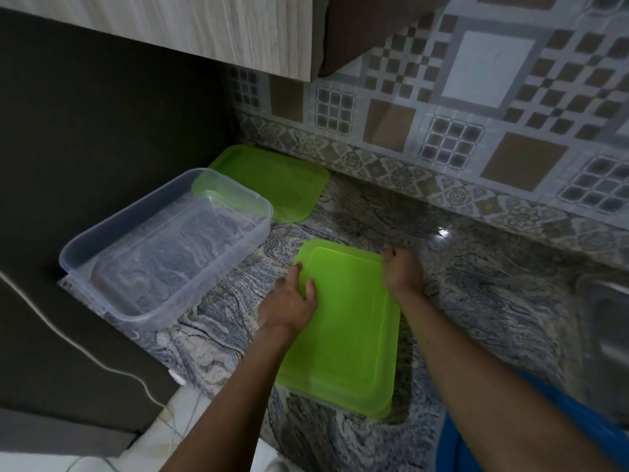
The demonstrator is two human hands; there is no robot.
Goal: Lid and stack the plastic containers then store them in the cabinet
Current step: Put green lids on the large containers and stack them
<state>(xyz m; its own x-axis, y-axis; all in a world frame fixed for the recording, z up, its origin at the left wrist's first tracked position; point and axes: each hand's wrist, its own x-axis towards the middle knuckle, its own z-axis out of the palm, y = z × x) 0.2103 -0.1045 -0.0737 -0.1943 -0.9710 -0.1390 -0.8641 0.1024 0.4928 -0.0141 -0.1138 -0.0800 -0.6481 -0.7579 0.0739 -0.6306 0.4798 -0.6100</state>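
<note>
A container with a green lid (347, 332) lies on the granite counter (476, 301) in front of me. My left hand (289, 301) presses on the lid's left edge, thumb on top. My right hand (401, 270) holds the lid's far right corner, fingers curled over the rim. A larger clear plastic container (163, 247) stands without a lid at the left end of the counter. Behind it a second green lid (275, 182) lies flat against the tiled wall, partly hidden by the clear container.
A wooden wall cabinet (204, 28) hangs overhead at the back. A steel sink (609, 338) is at the right edge. A dark panel (85, 131) bounds the counter on the left, with a white cable (68, 338) running across it. Blue cloth (510, 437) shows at the bottom right.
</note>
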